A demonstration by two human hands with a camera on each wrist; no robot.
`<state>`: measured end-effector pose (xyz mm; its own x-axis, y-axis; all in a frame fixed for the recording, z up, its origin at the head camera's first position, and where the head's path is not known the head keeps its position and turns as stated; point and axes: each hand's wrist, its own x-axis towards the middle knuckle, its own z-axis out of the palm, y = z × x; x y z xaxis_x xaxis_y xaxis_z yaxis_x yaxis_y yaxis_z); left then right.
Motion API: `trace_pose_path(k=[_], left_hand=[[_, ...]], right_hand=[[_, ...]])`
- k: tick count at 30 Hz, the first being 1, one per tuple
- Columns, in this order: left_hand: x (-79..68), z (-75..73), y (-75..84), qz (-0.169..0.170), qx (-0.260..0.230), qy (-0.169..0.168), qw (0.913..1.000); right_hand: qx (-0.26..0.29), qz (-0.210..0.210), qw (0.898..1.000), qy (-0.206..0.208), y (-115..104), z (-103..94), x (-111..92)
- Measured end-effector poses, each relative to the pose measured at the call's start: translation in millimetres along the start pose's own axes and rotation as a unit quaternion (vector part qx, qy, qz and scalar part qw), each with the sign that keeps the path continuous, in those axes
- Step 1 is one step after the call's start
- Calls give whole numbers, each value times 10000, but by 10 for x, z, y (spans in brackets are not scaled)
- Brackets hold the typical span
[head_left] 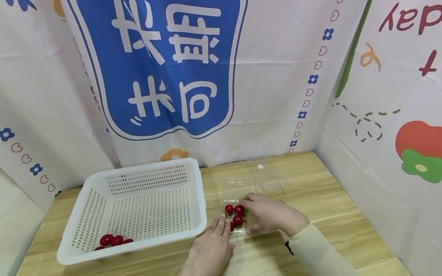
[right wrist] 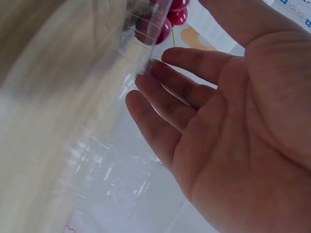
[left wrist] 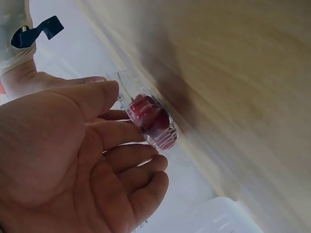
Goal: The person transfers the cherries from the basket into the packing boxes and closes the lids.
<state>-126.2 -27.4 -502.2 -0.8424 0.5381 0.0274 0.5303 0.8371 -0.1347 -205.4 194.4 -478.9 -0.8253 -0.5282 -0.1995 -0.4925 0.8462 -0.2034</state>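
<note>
A small clear plastic box [head_left: 239, 232] with several red cherries [head_left: 237, 220] in it sits on the wooden table, right of the white basket. My left hand [head_left: 210, 252] lies along its left side, fingertips right at the wall. From the right, my right hand [head_left: 271, 213] reaches to the box, fingers at its far right and thumb at the near side. In the left wrist view, the cherries [left wrist: 150, 114] show through the clear wall beyond my loosely bent fingers. The right wrist view has my extended fingertips touching the box's edge [right wrist: 141, 53].
A white perforated basket [head_left: 200, 194] stands at left, with several cherries [head_left: 107, 240] in its near left corner. Behind the small box lie a clear lid [head_left: 236, 189] and more clear plastic packaging [head_left: 270, 180]. Printed cloth [head_left: 272, 83] hangs behind the wooden table [head_left: 337, 242].
</note>
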Motion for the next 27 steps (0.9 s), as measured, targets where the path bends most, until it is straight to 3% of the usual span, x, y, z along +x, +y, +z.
trace_pose_path(k=[4, 12, 16, 27], left_hand=[[0, -10, 9, 86, 37, 104, 9999], [-21, -9, 31, 599, -507, -10, 9969], [-17, -15, 28, 653, -445, 64, 9969], [6, -6, 6, 702, -412, 176, 9965]], right_hand=[[-31, 68, 10000, -43, 8, -11, 16], [-18, 50, 9999, -124, 13, -43, 20], [111, 35, 9998, -185, 14, -98, 25], [226, 230, 9992, 239, 72, -347, 234]])
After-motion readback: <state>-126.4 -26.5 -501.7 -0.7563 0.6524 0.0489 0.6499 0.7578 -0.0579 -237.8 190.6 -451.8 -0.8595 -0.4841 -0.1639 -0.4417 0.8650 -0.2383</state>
